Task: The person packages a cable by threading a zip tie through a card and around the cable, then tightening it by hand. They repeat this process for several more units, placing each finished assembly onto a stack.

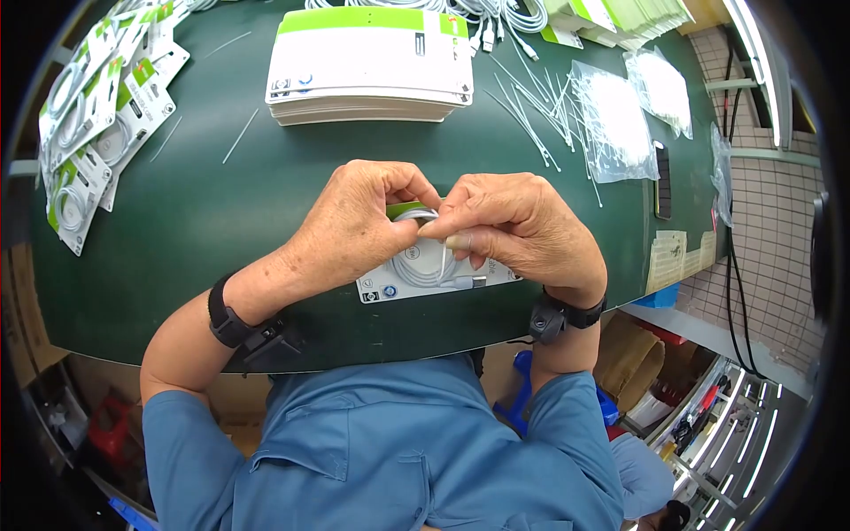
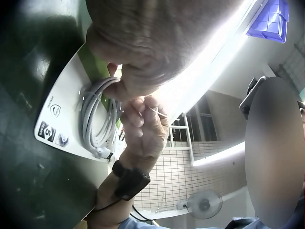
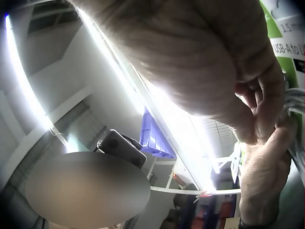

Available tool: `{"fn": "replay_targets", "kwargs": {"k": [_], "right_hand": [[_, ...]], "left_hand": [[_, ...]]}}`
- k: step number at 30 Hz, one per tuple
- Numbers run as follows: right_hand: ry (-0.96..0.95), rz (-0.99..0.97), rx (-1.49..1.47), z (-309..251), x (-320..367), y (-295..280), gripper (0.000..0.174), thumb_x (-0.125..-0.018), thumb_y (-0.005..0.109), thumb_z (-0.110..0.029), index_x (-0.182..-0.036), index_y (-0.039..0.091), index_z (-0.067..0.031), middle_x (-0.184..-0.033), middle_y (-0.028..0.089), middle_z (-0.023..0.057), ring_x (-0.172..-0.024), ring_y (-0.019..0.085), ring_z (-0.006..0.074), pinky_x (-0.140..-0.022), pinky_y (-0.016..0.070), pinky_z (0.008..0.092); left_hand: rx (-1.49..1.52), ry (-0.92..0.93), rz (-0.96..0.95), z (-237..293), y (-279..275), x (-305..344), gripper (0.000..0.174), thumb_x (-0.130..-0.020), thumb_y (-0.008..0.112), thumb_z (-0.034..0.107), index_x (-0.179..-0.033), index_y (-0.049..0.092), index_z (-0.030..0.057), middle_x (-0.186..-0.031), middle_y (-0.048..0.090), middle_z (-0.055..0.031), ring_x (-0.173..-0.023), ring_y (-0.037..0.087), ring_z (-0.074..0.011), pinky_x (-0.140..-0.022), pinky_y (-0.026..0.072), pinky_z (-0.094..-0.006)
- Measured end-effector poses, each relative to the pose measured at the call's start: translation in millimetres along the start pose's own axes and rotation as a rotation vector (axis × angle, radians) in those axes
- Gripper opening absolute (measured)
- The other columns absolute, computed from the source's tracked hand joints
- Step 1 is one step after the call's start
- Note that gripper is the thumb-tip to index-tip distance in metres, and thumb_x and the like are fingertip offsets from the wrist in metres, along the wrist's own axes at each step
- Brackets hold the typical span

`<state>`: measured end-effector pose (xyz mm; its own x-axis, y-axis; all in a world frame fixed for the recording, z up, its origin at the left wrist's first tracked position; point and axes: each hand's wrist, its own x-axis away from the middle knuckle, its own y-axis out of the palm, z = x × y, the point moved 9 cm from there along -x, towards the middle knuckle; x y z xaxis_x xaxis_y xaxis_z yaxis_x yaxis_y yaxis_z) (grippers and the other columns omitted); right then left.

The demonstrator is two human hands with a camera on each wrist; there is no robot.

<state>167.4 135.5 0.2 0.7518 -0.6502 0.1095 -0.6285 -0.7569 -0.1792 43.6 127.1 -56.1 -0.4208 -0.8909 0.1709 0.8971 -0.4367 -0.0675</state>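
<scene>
- My left hand [image 1: 354, 221] curls over the top of the coiled white cable [image 1: 425, 265], thumb and forefinger pinching its upper loop.
- My right hand [image 1: 513, 226] touches the left, its fingertips pinching a thin white plastic tie [image 2: 156, 111] at the same spot on the coil.
- The cable lies on a white cardboard backing card with a green top band [image 1: 390, 288], flat on the dark green table [image 1: 221, 203] near its front edge.
- Farther back sits a stack of white-and-green cards [image 1: 367, 66], with loose white ties [image 1: 540, 106] to its right.
- Packed cable cards [image 1: 88, 115] lie fanned out at the far left.
</scene>
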Motion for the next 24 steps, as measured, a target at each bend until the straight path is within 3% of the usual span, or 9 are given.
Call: {"fn": "replay_targets", "kwargs": {"k": [7,13,15,18,24], "right_hand": [[0.013,0.0,-0.066,0.1,0.3,1.9,0.024,-0.092,0.074,0.008,-0.113,0.081,-0.0005,-0.096,0.072,0.0106,-0.072,0.07,0.011,-0.061,0.0608,0.0225],[-0.035,0.174,-0.105,-15.7,2.0,-5.0,0.023,-0.086,0.079,0.009,-0.107,0.082,-0.0009,-0.095,0.072,0.0096,-0.073,0.07,0.0123,-0.062,0.0595,0.0245],[-0.048,0.225,-0.092,-25.0,2.9,-7.0,0.023,-0.084,0.08,0.01,-0.104,0.082,-0.0017,-0.094,0.072,0.0093,-0.073,0.07,0.0133,-0.061,0.0584,0.0259],[-0.274,0.31,0.41,-64.9,5.3,-6.7,0.024,-0.079,0.083,0.01,-0.098,0.082,-0.0051,-0.091,0.072,0.0077,-0.076,0.068,0.018,-0.062,0.0529,0.03],[-0.472,0.538,0.606,-80.4,22.1,-2.3,0.026,-0.076,0.085,0.008,-0.096,0.082,-0.01,-0.089,0.072,0.0052,-0.082,0.067,0.0241,-0.065,0.0493,0.0328]], "left_hand": [[-0.014,0.024,0.01,4.0,-6.3,0.4,0.015,-0.087,0.073,-0.002,-0.102,0.076,-0.0041,-0.097,0.077,-0.0064,-0.095,0.07,-0.0091,-0.091,0.0587,-0.0276],[-0.003,0.055,0.023,25.3,-16.6,2.2,0.025,-0.082,0.064,-0.009,-0.104,0.075,-0.0048,-0.099,0.077,-0.0069,-0.098,0.071,-0.0096,-0.092,0.0581,-0.0265],[0.078,0.1,0.062,34.6,-21.0,2.8,0.026,-0.081,0.062,-0.007,-0.103,0.076,-0.006,-0.095,0.077,-0.0089,-0.091,0.071,-0.0106,-0.084,0.0588,-0.028],[0.099,0.158,0.093,49.7,-28.1,1.5,0.027,-0.08,0.061,-0.006,-0.104,0.076,-0.0067,-0.094,0.077,-0.01,-0.088,0.071,-0.0113,-0.081,0.0592,-0.0289],[0.063,0.184,0.077,68.4,-33.1,-1.5,0.031,-0.08,0.061,-0.007,-0.107,0.075,-0.0061,-0.096,0.077,-0.011,-0.091,0.072,-0.0125,-0.083,0.0596,-0.0294]]}}
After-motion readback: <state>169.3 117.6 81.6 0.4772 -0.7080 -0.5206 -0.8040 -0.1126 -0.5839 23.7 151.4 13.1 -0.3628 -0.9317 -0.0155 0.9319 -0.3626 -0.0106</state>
